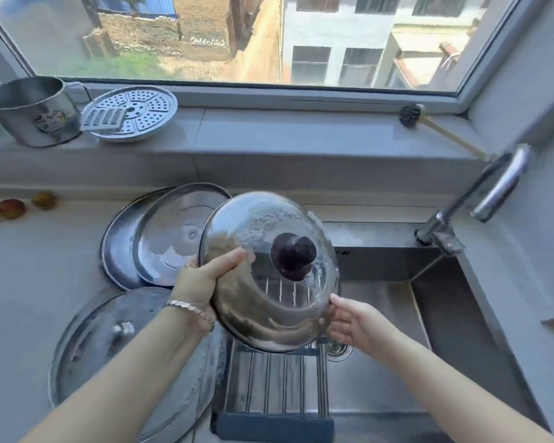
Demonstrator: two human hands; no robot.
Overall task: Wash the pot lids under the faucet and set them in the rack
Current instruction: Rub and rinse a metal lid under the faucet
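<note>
A person holds a glass pot lid (263, 282) with a dark knob (293, 256) up over the sink (397, 314). The left hand (205, 276) is closed on the lid's left edge, thumb on top. The right hand (352, 321) touches the lid's lower right edge with loosely curled fingers; how tight its hold is cannot be told. The lid is tilted and wet. Under it, across the sink, lies a wire rack (275, 385). The faucet (480, 199) stands at the sink's right side. Left of the sink, two metal lids (160, 238) lean together, and one big metal lid (115, 346) lies nearer the person. Behind the sink, on the window ledge, sit a metal pot (32, 110) and a steamer plate (131, 113) with holes. The pot has a sticker (50, 120), too blurry to read. Some small fruits (10, 208) lie far left of the sink.
</note>
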